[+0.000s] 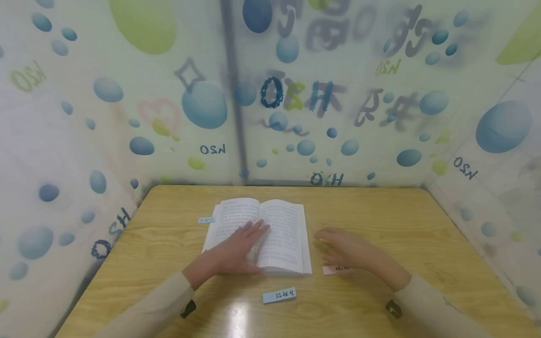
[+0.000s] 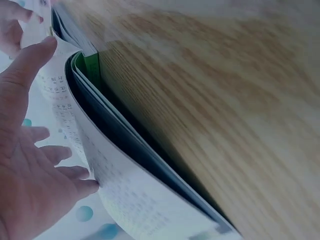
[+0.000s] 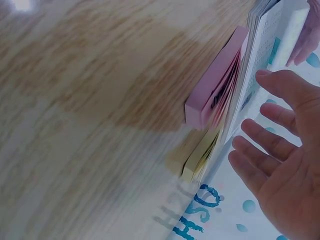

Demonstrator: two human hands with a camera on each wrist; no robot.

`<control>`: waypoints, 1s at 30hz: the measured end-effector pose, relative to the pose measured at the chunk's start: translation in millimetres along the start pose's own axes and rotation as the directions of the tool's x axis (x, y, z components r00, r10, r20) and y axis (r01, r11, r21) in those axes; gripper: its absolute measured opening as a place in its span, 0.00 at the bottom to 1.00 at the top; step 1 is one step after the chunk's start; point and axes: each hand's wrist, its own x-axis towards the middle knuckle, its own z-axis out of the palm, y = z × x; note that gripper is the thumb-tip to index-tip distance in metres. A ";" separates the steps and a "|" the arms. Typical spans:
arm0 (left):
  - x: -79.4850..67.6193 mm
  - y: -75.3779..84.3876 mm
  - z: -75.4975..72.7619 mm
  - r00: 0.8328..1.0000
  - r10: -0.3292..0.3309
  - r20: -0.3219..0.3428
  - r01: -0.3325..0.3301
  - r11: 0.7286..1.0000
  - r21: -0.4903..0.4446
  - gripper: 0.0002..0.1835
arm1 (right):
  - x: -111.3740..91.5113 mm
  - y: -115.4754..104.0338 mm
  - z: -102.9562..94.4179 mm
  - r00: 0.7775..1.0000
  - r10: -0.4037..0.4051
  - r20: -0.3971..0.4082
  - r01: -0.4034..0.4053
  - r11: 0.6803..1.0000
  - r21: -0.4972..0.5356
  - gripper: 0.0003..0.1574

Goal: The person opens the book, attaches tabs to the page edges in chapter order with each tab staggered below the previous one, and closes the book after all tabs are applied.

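Observation:
An open book [image 1: 281, 234] with printed pages lies on the wooden table. My left hand [image 1: 238, 249] is spread across its middle, fingers extended over the pages. In the left wrist view, the book's lower page edges [image 2: 130, 145] curve up from the table. Right of the book is my right hand [image 1: 346, 249], its fingers loosely bent and holding nothing. Beneath it lies a pink sticky-note pad [image 1: 330, 271] with dark handwriting, partly covered by the hand. A yellow sticky-note pad [image 3: 192, 167] sits beside the pink one in the right wrist view, mostly hidden from the head camera.
A light blue sticky-note pad [image 1: 279, 295] with handwriting lies in front of the book. Another blue note [image 1: 207, 219] sticks out at the book's left edge. Patterned walls [image 1: 287, 136] border the table [image 1: 372, 206] at the back and both sides.

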 end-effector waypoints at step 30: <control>-61.3 -48.1 -11.8 0.920 -0.113 -0.376 0.067 0.989 -0.133 0.60 | 14.2 -19.4 4.4 0.998 0.008 0.063 -0.011 0.999 0.047 0.30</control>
